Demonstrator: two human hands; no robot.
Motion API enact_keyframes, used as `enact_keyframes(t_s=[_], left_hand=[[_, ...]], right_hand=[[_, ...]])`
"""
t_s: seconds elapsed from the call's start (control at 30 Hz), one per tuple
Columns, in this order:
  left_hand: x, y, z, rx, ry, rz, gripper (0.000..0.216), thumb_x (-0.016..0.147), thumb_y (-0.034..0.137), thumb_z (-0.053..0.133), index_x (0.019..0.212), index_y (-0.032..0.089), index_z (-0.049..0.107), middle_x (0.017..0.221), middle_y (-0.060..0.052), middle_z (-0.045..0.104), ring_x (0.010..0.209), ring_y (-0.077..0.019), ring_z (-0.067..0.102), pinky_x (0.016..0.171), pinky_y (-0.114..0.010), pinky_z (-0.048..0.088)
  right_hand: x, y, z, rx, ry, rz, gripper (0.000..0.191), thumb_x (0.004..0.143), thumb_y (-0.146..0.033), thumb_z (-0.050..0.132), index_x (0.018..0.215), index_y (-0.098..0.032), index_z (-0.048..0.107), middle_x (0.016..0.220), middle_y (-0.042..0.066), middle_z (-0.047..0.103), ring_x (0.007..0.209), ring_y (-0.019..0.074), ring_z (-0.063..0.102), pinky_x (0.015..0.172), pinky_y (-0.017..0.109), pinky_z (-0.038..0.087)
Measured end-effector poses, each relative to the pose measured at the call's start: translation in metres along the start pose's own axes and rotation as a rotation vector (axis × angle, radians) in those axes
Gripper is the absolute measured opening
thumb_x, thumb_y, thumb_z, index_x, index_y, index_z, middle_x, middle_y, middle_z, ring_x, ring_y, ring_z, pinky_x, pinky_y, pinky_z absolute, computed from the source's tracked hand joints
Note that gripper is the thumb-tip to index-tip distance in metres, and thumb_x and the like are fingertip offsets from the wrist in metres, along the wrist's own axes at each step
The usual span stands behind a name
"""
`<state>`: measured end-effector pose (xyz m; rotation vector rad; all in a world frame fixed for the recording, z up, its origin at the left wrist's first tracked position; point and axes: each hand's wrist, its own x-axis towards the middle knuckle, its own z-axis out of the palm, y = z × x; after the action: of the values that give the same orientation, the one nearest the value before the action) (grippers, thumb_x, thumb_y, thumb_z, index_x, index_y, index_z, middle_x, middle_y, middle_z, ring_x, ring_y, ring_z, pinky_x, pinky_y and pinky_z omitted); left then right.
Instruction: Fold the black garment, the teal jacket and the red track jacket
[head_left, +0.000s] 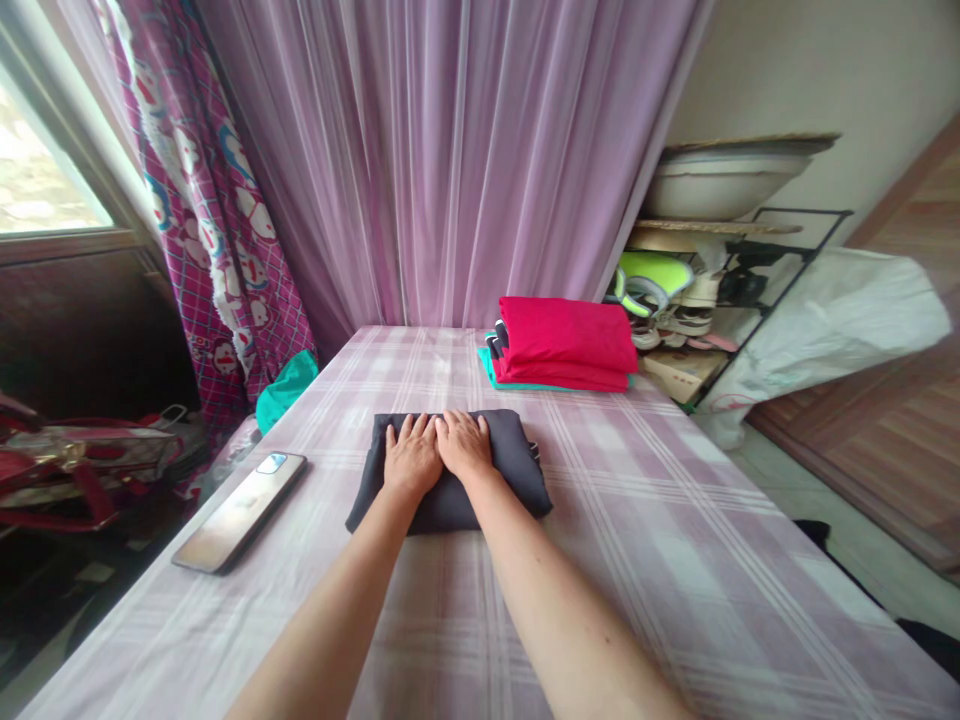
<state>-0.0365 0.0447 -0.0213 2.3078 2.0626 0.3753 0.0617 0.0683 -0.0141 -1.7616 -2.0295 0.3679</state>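
Note:
A black folded garment (517, 470) lies flat on the checked tablecloth (645, 600) in front of me. My left hand (414, 455) rests palm down on its left half, fingers spread and pointing away from me. Close beside it, my right hand (463, 443) also presses flat near the garment's middle, with its fingers apart. The thumbs nearly meet. At the garment's right edge a bit of white striping shows. What kind of garment it is cannot be told from this fold.
Toward the far right of the table sits a folded red cloth stack (570, 345) with black and teal layers beneath. A phone (240, 515) lies by the left edge. Purple curtains (450, 170) hang behind; a shoe rack (690, 310) stands at the right.

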Motion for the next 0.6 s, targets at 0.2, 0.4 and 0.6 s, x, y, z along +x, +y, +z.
enact_keyframes(t_s=[0.2, 0.4, 0.6], left_hand=[[0.000, -0.006, 0.002, -0.038, 0.050, -0.011, 0.050, 0.099, 0.034, 0.031, 0.145, 0.027, 0.049, 0.153, -0.007, 0.048, 0.145, -0.0307, 0.035, 0.118, -0.061, 0.025], [-0.007, -0.027, 0.006, -0.011, 0.097, -0.049, 0.053, 0.099, 0.040, 0.031, 0.146, 0.023, 0.048, 0.155, -0.008, 0.045, 0.145, -0.0300, 0.035, 0.120, -0.056, 0.023], [-0.015, -0.041, 0.009, -0.074, 0.078, -0.147, 0.056, 0.099, 0.044, 0.031, 0.149, 0.021, 0.044, 0.158, -0.010, 0.038, 0.148, -0.0321, 0.029, 0.116, -0.057, 0.031]], right_hand=[[-0.009, 0.015, -0.005, -0.131, -0.042, 0.002, 0.056, 0.103, -0.044, 0.025, 0.145, -0.014, 0.049, 0.153, 0.015, 0.045, 0.143, 0.0273, 0.035, 0.119, 0.051, 0.017], [-0.030, 0.045, -0.024, -0.248, -0.078, 0.068, 0.058, 0.102, -0.045, 0.028, 0.150, -0.016, 0.043, 0.158, 0.017, 0.036, 0.146, 0.0323, 0.031, 0.117, 0.055, 0.019], [-0.043, 0.074, -0.029, -0.238, -0.082, 0.056, 0.057, 0.102, -0.042, 0.029, 0.151, -0.016, 0.041, 0.158, 0.015, 0.037, 0.146, 0.0266, 0.032, 0.119, 0.044, 0.021]])
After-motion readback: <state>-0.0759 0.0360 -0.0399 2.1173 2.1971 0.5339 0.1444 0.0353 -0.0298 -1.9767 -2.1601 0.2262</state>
